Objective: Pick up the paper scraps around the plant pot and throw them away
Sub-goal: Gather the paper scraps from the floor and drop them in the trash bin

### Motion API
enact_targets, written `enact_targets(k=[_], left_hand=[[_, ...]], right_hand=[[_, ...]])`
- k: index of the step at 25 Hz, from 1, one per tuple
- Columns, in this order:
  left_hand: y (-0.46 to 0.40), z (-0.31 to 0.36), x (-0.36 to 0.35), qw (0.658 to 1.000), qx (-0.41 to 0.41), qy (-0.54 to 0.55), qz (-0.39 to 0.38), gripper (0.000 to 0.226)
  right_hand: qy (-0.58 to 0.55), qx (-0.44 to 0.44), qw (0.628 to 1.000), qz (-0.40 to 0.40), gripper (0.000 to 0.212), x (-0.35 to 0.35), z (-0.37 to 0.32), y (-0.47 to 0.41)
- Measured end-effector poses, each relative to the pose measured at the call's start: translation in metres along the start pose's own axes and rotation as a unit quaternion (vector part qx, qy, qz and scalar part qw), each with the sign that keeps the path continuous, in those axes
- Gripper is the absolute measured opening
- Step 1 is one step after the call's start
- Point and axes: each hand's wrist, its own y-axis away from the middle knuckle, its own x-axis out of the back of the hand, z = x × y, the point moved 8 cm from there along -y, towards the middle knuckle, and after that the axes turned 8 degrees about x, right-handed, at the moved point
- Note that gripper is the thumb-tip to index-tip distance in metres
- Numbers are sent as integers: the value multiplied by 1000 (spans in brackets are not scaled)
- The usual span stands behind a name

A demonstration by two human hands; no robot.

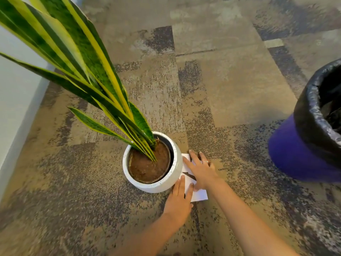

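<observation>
both hands lie flat on white paper (198, 194) on the carpet (230, 85), just right of the pot (162, 185). the left hand (180, 198) rests palm down at the near part of the paper, fingers (181, 183) straight and close together, tips almost at the pot's wall; it is flat and spread, closed on nothing. the right hand (202, 171) covers the far part, fingers fanned out toward the pot and the carpet beyond, a ring (205, 161) on one of them. it too is flat with fingers apart, clamping nothing. the two wrists are close, the right forearm crossing in from lower right.

the paper touches the foot of the pot or lies just beside it; i cannot tell which, as the pot's curve hides the edge. a dark gap shows between the white pieces under the right palm, so it may be more than one scrap, but the hands cover too much to count. one corner sticks out at the near right, another at the far side by the pot rim.

the pot is white and round, with brown soil (147, 167) inside and a plant (88, 74) of long green leaves edged yellow leaning up to the left. a bin (295, 156) stands well apart at the right edge, blue-walled, with a black liner (310, 111) folded over its rim. a pale wall (16, 100) runs along the left.
</observation>
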Motion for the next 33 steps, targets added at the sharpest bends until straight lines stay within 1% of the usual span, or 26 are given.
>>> enact_targets(k=[2,4,5,6,9,11,12,15,19,20,21,22,23,26,30,31,33], left_hand=[[3,-3,-2,1000,5,28,8,83],[6,0,-9,1000,-20,0,-12,73],[7,-1,-15,999,-26,-7,-36,67],[7,-2,-13,999,-28,10,-38,62],[9,4,-4,998,-59,14,20,43],[11,9,0,997,-65,23,39,38],[11,13,4,996,-57,20,60,40],[10,24,22,996,-1,35,79,49],[-3,14,32,987,117,67,87,71],[-7,12,30,983,147,78,77,75],[-10,9,24,979,174,95,48,76],[-10,8,16,974,197,110,15,76],[-11,7,11,972,208,112,0,74],[-7,10,15,975,192,110,8,72],[-5,-1,16,968,206,143,-9,79],[-4,-2,15,965,211,154,-22,77],[-4,-3,13,956,217,192,-46,67]], right_hand=[[36,26,998,-43,113,-6,-2,-5],[48,45,997,-51,101,-11,-1,-2],[47,51,997,-38,93,-12,0,2],[45,54,997,-19,85,-11,2,8],[31,54,998,30,67,-15,12,26],[11,51,997,52,59,-22,17,37],[0,50,997,66,55,-25,19,42],[-47,37,992,113,43,-33,26,58],[-127,-16,981,144,34,-48,35,78],[-137,-25,980,145,34,-53,36,81],[-153,-33,977,142,34,-57,36,82],[-171,-40,975,137,36,-60,36,84],[-182,-42,973,137,37,-61,35,84],[-157,-30,975,151,37,-53,30,86],[-178,-72,972,133,60,-50,40,93],[-187,-83,970,128,67,-51,43,94],[-200,-104,968,112,77,-50,48,96]])
